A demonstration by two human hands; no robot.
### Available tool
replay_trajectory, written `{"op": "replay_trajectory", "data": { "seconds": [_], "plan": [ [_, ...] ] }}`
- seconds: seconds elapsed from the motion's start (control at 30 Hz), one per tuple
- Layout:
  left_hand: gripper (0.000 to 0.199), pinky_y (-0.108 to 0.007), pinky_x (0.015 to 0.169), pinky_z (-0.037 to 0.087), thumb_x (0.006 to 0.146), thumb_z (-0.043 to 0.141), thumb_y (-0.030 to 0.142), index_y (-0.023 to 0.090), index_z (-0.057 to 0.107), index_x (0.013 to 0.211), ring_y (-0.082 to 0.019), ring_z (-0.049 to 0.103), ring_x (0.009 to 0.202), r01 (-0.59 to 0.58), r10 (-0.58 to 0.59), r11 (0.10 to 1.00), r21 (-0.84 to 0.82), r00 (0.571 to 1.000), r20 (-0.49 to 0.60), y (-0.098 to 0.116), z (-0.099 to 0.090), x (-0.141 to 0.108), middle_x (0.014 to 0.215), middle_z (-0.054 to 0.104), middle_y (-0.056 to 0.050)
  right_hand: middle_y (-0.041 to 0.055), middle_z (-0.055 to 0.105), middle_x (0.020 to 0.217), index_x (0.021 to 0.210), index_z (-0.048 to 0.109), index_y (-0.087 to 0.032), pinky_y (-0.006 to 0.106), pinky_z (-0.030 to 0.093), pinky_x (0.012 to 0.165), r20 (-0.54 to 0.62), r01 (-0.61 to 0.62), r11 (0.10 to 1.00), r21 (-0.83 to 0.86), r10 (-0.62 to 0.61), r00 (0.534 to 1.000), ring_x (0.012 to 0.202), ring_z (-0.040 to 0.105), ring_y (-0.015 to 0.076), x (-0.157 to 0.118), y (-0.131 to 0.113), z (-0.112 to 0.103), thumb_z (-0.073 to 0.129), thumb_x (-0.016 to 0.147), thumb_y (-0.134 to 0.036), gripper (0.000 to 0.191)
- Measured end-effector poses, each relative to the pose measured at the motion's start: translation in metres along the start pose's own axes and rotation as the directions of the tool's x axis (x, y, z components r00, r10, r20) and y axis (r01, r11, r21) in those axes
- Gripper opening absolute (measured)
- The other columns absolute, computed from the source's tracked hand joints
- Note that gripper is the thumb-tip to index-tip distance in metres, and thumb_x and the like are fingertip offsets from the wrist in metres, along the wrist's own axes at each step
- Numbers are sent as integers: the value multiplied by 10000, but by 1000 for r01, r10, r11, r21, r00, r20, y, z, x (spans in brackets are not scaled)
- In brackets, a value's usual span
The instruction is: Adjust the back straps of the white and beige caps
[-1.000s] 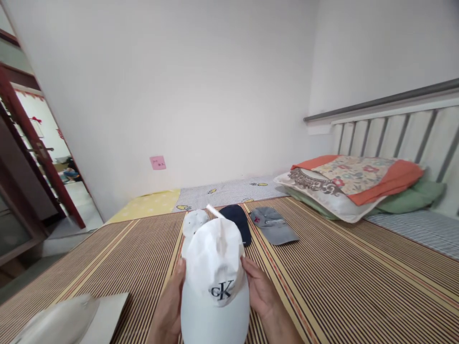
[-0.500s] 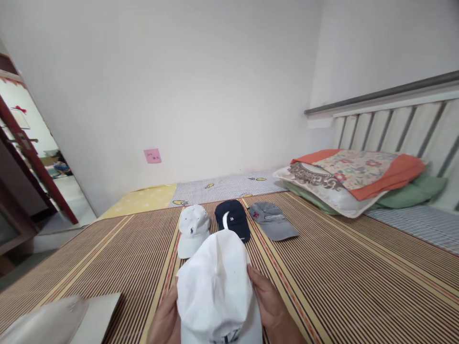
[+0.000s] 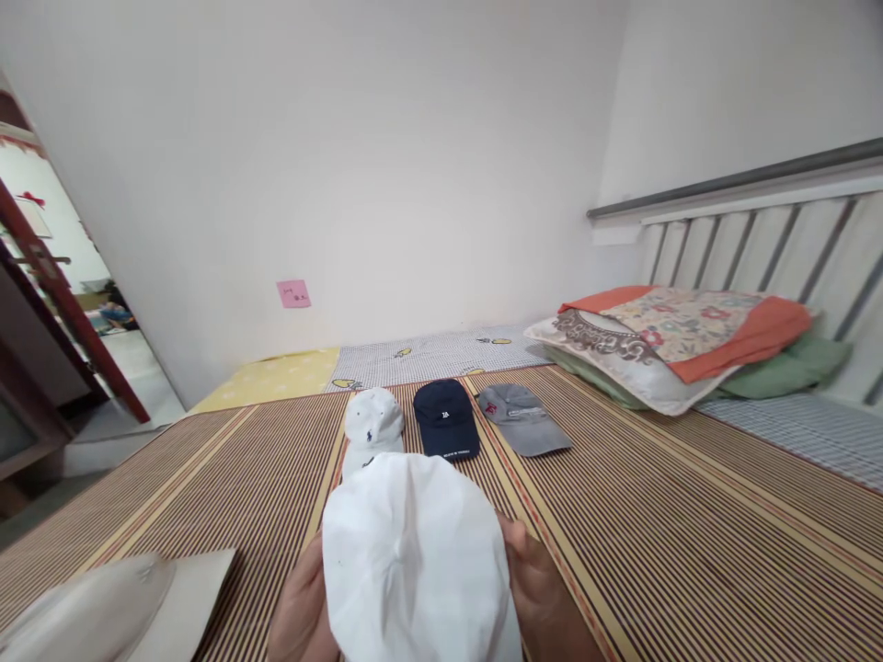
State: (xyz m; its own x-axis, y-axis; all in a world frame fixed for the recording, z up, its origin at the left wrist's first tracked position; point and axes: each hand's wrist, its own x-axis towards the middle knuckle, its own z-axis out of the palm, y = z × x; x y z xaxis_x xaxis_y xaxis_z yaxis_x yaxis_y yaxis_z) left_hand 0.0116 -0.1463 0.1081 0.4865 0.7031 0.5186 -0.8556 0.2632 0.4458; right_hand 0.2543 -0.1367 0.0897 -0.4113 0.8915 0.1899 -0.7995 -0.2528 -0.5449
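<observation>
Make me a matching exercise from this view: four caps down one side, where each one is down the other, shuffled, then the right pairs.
Caps
1. navy cap
2. grey cap
3. beige cap
4. white cap with no emblem showing

Places
A. at the lower left corner of the view
B. between the left hand and the right hand
C. flanked by one cap on each side
D. nearest the stacked pillows

Right pairs: 1-C, 2-D, 3-A, 4-B

pink note [image 3: 293, 294]: on wall [image 3: 428, 184] | floral pillow [image 3: 704, 322]: atop white pillow [image 3: 662, 391] | red door [image 3: 75, 313]: apparently open, cropped
</observation>
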Motion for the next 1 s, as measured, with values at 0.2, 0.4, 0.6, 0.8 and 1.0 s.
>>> {"op": "replay_trajectory", "data": {
  "seconds": [0.2, 0.4, 0.6, 0.8, 1.0],
  "plan": [
    [752, -302, 1290, 149, 1071, 25, 116, 192, 724, 1338, -136, 508, 1444, -31, 29, 999, -15, 992, -121, 0, -6, -3, 1503, 620, -46, 162, 839, 943, 993, 812, -112, 533, 503, 1075, -169, -124, 990, -70, 111, 979, 1088, 757, 379, -3, 6, 4, 849, 768, -531, 477],
    [476, -377, 1291, 214, 1100, 312, 280, 264, 718, 1349, -213, 567, 1402, -22, 49, 996, 84, 941, -334, -9, 3, 1, 1396, 716, -51, 193, 835, 968, 944, 811, -82, 527, 492, 1095, -169, -123, 992, -19, 118, 979, 1091, 759, 383, 8, -3, -1, 919, 703, -499, 493],
    [458, -383, 1286, 238, 1080, 362, 206, 217, 804, 1198, -224, 638, 1329, 52, -35, 998, 42, 942, -334, -11, -1, 4, 1300, 769, -58, 178, 820, 1118, 1103, 796, -154, 561, 448, 1133, -138, -58, 995, 84, 70, 988, 1281, 658, 412, -3, -5, -11, 852, 708, -653, 639],
    [470, -301, 1215, 386, 1067, 364, 114, 209, 813, 1167, -177, 739, 1177, 1, 18, 999, 43, 892, -451, -14, 6, 5, 1201, 819, -52, 174, 835, 981, 1026, 808, -137, 552, 488, 1079, -91, -127, 991, -49, 122, 988, 1193, 706, 424, -10, -5, -25, 864, 650, -712, 690],
    [377, -369, 1170, 476, 989, 500, 57, 211, 837, 1057, -228, 765, 1130, -9, 91, 989, 148, 822, -562, -10, 3, 2, 1110, 849, -60, 132, 831, 918, 1037, 779, -146, 480, 561, 964, -131, 30, 989, -144, -49, 990, 1004, 775, 352, -2, -13, -8, 899, 757, -433, 418]
  ]
}}
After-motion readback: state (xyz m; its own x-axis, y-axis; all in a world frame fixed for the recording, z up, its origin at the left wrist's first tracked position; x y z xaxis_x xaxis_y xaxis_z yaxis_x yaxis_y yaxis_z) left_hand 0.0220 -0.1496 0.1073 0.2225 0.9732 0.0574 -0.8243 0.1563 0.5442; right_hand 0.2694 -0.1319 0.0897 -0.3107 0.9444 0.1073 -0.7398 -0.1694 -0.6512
